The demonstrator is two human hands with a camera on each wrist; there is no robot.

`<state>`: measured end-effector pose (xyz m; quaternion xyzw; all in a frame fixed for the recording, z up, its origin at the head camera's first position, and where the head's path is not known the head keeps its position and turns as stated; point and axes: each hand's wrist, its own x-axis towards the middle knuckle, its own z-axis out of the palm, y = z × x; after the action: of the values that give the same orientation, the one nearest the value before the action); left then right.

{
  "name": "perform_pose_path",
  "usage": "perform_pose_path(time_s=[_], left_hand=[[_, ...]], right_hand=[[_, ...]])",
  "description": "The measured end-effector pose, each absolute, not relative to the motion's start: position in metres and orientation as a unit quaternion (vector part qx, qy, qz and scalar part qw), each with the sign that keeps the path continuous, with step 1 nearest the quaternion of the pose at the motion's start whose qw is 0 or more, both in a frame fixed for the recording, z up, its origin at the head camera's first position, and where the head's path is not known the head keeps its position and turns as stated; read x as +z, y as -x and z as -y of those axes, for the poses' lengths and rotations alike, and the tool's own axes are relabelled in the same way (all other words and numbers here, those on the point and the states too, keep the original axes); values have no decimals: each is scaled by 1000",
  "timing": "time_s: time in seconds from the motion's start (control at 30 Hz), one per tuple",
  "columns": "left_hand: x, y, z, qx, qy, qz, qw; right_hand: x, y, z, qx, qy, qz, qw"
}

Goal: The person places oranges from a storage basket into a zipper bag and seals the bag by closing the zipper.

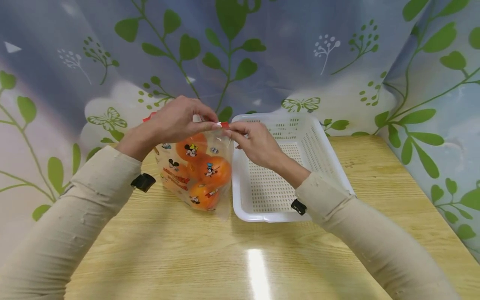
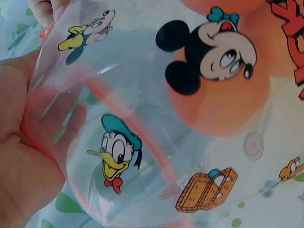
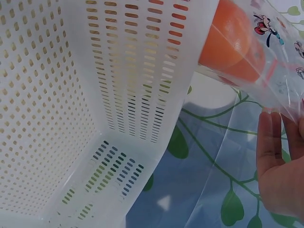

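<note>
A clear zip bag [image 1: 176,171] printed with cartoon figures stands on the table, left of a white basket. Several oranges [image 1: 215,171] show through its plastic. At the bag's red-edged top right corner, my left hand [image 1: 178,121] pinches the zip strip between thumb and fingers. My right hand [image 1: 258,143] pinches the same corner from the other side, the fingertips of both hands close together. In the left wrist view the bag's film [image 2: 128,71] covers part of the left hand. The right wrist view shows the right hand [image 3: 282,161] at the bag's edge.
The white perforated basket [image 1: 238,200] stands right beside the bag, under my right forearm. Behind both hangs a leaf-patterned curtain [image 1: 281,54]. The wooden table [image 1: 187,258] stretches in front, with a bright light reflection on it.
</note>
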<state>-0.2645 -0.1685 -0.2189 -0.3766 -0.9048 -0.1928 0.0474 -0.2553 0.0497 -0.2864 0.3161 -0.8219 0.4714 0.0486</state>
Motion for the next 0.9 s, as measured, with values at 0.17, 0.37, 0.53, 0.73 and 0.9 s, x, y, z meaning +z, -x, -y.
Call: perform_pose_path(time_s=[0.17, 0.37, 0.53, 0.73, 0.9], left_hand=[[-216, 261, 171, -204, 378, 903, 25], [-210, 256, 171, -197, 381, 903, 12], [-205, 253, 172, -205, 388, 899, 5], [-199, 253, 176, -217, 392, 894, -31], [-197, 256, 180, -208, 390, 896, -42]], right_hand=[[-285, 253, -48, 484, -315, 816, 34], [-278, 253, -46, 510, -320, 798, -12], [-271, 253, -47, 498, -328, 802, -27], [-264, 254, -48, 472, -343, 811, -40], [-261, 254, -49, 469, -344, 813, -43]])
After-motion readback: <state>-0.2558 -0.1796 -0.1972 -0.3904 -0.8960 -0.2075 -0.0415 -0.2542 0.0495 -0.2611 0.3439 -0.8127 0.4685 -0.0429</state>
